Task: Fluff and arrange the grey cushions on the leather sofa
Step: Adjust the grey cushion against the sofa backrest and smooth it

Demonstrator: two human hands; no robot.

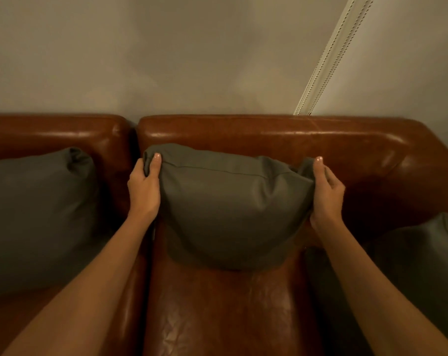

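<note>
The left hand (143,190) and right hand (327,192) each pinch an upper corner of the middle cushion (230,209), thumbs on the front face, holding it upright against the sofa (269,132) backrest. The cushion appears light, soft and compliant, so corner grips suit shaking and plumping. Two more cushions lie at left (38,214) and right (423,265); no labels or writing are legible.

Grey cushion (230,209) upright vs sofa (269,132) back
</note>
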